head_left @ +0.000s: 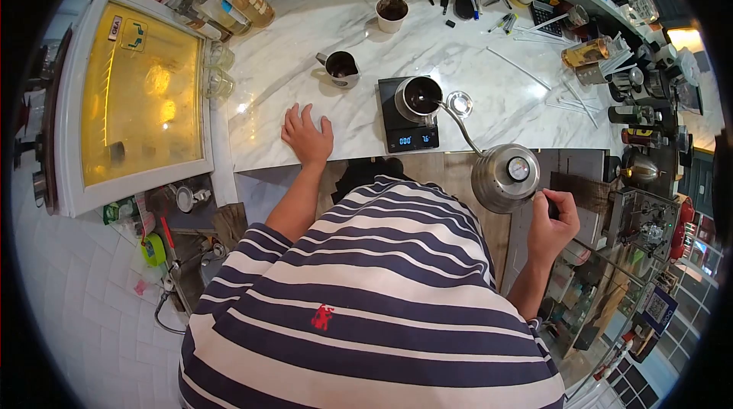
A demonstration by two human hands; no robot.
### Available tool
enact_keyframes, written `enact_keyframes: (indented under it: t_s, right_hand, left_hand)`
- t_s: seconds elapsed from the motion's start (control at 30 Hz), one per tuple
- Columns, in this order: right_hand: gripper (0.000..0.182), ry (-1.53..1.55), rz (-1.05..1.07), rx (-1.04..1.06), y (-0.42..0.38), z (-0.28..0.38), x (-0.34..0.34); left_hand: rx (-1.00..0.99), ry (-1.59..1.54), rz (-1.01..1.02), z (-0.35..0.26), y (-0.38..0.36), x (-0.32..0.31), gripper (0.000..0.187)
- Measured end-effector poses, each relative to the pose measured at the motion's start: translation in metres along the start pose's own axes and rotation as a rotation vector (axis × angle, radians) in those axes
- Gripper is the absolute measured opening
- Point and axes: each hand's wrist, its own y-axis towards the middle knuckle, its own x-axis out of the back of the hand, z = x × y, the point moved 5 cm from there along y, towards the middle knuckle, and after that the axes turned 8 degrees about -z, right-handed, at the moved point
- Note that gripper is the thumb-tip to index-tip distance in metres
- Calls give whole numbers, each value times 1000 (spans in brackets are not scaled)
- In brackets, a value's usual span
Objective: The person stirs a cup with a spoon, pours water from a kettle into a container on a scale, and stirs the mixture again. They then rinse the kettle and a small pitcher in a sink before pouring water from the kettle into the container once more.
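Note:
My right hand [553, 227] is closed around the dark handle of a gooseneck kettle [496, 184], which has a round thermometer in its lid. The kettle hangs off the counter's front edge, its spout tip over a metal-rimmed cup [405, 107] with dark contents. That cup stands on a black digital scale [391, 115] with lit blue digits. Flat on the marble, fingers spread, rests my left hand [307, 138], holding nothing. Beyond it is a small metal pitcher [336, 73] with dark contents.
A white paper cup [391, 21] with a thin stick stands farther back. Bottles [248, 3] and a yellow-lit glass panel [145, 96] are at left. Right of the scale lies a small round metal piece [460, 104]. White straws [519, 67], pens and jars lie along the right side.

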Motion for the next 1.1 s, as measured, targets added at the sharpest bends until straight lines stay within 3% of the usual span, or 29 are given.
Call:
enact_keyframes:
  t_s: [1.1]
  right_hand:
    - [6, 14, -15, 100, 14, 5, -6]
  left_hand:
    - [14, -21, -4, 0, -1, 0, 49]
